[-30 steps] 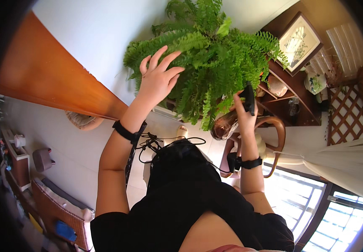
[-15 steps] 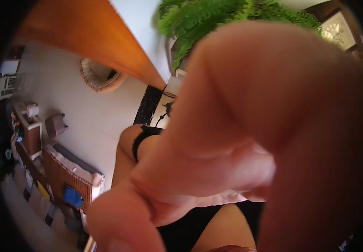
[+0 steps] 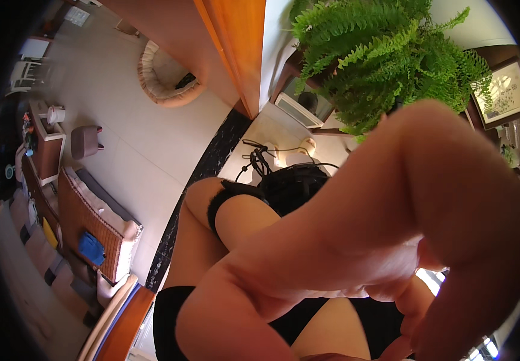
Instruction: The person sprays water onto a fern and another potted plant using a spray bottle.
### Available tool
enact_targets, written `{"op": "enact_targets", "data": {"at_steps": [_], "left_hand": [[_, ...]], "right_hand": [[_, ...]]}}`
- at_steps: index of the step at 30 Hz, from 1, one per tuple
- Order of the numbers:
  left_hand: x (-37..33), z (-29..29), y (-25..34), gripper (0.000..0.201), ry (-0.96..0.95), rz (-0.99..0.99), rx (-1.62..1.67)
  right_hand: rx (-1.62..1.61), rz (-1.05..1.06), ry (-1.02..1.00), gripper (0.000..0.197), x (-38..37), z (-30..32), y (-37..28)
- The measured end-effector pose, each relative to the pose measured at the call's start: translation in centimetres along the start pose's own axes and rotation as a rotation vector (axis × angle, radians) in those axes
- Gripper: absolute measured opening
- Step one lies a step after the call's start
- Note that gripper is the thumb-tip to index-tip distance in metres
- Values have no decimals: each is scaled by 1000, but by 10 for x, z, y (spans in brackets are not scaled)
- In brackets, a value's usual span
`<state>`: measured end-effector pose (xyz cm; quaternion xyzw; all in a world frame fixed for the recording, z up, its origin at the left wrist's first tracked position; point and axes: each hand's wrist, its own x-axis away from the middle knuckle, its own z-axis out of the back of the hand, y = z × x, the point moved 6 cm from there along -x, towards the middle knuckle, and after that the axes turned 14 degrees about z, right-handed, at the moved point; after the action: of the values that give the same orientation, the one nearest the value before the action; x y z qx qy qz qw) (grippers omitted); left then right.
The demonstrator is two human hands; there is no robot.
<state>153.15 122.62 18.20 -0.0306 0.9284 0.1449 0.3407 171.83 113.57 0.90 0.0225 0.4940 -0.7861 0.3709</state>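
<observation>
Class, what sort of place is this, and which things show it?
Probably someone's home: a round padded basket that looks like a pet bed, a bushy fern and a framed picture suggest it.

A black top (image 3: 171, 319) is worn (with a black wrist strap (image 3: 238, 191)).

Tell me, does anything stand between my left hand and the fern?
Nothing visible does. Your left hand is very close to the camera, with the fern beyond it. The hand blocks the view just below the fern, so anything directly behind it can't be seen.
</observation>
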Motion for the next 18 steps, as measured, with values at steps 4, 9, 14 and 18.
{"op": "enact_targets", "data": {"at_steps": [4, 9, 14, 18], "left_hand": [[-5, -3, -9, 23, -21, 38, -13], [-10, 6, -12, 22, -72, 100, -6], [-17, 9, -30, 21, -87, 191, -26], [-29, 7, -51, 20, -96, 266, -3]], "right_hand": [[64, 87, -123, 18, 5, -8, -7], [113, 111, -215, 15, 17, 5, 11], [155, 189, -21, 15, 23, 35, 22], [48, -46, -25, 14, 32, 65, 42]]}}
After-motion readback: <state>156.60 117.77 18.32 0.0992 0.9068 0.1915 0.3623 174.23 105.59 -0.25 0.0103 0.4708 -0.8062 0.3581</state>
